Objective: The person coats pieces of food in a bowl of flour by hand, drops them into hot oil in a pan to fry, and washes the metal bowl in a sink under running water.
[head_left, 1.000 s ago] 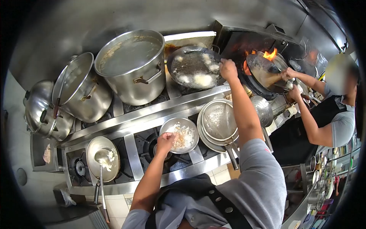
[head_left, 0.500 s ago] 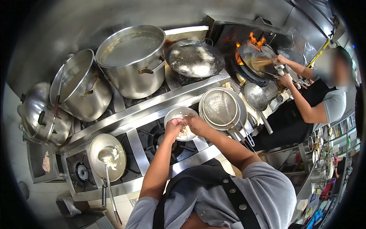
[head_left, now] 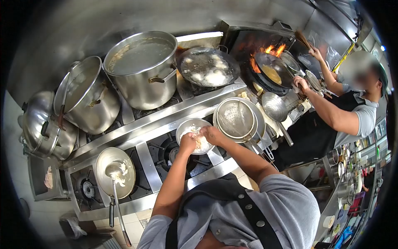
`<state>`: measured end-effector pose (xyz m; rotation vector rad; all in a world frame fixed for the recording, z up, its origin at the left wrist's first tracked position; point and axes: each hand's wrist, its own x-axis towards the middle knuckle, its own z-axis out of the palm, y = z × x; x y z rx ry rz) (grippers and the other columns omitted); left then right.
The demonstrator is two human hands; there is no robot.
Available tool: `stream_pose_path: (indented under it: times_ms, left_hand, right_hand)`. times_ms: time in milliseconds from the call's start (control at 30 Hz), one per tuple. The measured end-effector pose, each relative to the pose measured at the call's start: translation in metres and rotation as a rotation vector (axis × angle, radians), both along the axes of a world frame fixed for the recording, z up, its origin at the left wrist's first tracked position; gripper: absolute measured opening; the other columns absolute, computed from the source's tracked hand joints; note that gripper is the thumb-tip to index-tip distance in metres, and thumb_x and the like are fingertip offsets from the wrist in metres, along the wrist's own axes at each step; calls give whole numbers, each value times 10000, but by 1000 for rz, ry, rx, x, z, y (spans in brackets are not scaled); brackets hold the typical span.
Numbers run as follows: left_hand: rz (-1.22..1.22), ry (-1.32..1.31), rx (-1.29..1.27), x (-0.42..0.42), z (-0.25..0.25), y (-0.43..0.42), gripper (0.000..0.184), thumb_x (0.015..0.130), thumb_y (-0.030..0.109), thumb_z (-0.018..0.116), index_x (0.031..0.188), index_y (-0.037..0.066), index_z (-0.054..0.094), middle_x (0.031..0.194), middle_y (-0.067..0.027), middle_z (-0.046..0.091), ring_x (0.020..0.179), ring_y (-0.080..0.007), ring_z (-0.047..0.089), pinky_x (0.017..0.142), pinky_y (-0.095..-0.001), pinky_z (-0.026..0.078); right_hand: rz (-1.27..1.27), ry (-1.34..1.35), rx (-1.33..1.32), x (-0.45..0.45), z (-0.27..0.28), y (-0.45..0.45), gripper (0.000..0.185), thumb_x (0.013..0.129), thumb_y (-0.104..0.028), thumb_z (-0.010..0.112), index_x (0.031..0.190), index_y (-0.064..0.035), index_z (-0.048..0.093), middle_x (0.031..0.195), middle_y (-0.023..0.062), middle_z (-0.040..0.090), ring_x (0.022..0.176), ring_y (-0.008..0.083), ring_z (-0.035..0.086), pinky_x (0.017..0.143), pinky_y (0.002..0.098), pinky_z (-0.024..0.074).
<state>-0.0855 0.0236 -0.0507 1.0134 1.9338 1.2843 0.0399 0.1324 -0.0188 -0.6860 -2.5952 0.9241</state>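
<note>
Over a metal bowl [head_left: 181, 129] of whitish, floury pieces [head_left: 202, 144], my two hands are close together. My left hand [head_left: 188, 142] is at the bowl's left side with its fingers bent inward, and my right hand [head_left: 211, 135] reaches in from the right. Both have their fingers closed on something too small to make out. Behind the bowl, a dark wok [head_left: 188, 74] holds bubbling oil with pale pieces frying in it. Just right of the bowl, round strainers [head_left: 236, 118] are stacked in a wide pan.
A pan [head_left: 101, 178] with a ladle [head_left: 116, 199] rests at the front left burner. Large pots [head_left: 141, 89] line the back left. At the right, a co-worker [head_left: 336, 116] holds a brush [head_left: 302, 40] and tends a flaming wok [head_left: 273, 66]. A perforated skimmer [head_left: 274, 107] lies between.
My right hand has come from the frying wok down to the bowl, beside my left hand. The co-worker has lifted the brush out of the flaming wok.
</note>
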Motion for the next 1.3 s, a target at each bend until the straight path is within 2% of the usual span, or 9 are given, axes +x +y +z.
stream_pose_path:
  times_ms: [200,333,667,767,867,933,1000,1133,1300]
  left_hand:
    - [-22,34,-56,-14,-6,0,260,850,190,501,857,-57,579,796,-226,620,826,-362,605,733,-392,462]
    - [126,131,-73,-8,21,-2,397,848,324,551,686,-38,539,667,-191,584,654,-314,590,615,-400,437]
    - [241,451,-29,-10,1,-17,367,836,267,559,647,-46,587,676,-258,574,651,-413,567,600,-449,433]
    - [303,248,-41,-21,12,-21,504,820,340,597,497,-36,514,522,-197,531,509,-348,546,542,-411,429]
    - [325,-525,28,-10,42,-17,225,811,133,642,668,33,501,598,-120,595,427,-172,542,380,-281,379]
    - [303,-599,92,-7,39,-13,162,810,80,635,762,39,486,613,-90,576,427,-126,514,365,-229,349]
    - [281,-686,125,-3,45,-12,156,811,54,631,822,32,476,609,-65,553,417,-97,479,357,-206,331]
    - [288,-740,62,8,66,-13,188,819,146,647,778,36,501,537,-12,485,392,-66,383,358,-205,304]
    - [391,-734,3,9,60,-10,277,866,269,554,682,66,509,480,13,425,365,-87,390,351,-225,309]
  right_hand:
    - [214,-106,-236,-8,4,-17,321,898,-292,430,921,3,554,873,212,583,839,352,553,743,399,419]
    - [200,-180,-246,-13,11,-31,344,884,-321,454,876,9,551,820,203,584,784,341,557,718,407,418]
    - [8,-220,328,15,-23,10,186,821,-84,457,905,7,595,937,244,572,934,388,521,841,409,423]
    - [-131,-160,76,34,6,33,226,871,-140,452,979,-18,609,942,187,610,839,319,571,785,389,450]
    - [-217,-27,-164,44,40,57,248,890,-158,453,1045,-37,605,923,115,627,768,226,585,726,342,475]
    - [-270,-32,-303,46,56,83,256,886,-134,467,1091,-45,591,902,68,624,749,167,575,688,299,488]
    - [-314,195,-381,51,68,103,274,782,-136,580,1025,-11,609,856,174,638,788,185,596,734,300,455]
    - [-335,522,-103,55,74,184,147,789,-45,598,932,-11,603,739,29,622,649,140,566,629,270,478]
    - [-512,250,327,43,134,239,179,759,-123,579,849,13,656,787,188,645,769,271,643,702,339,487]
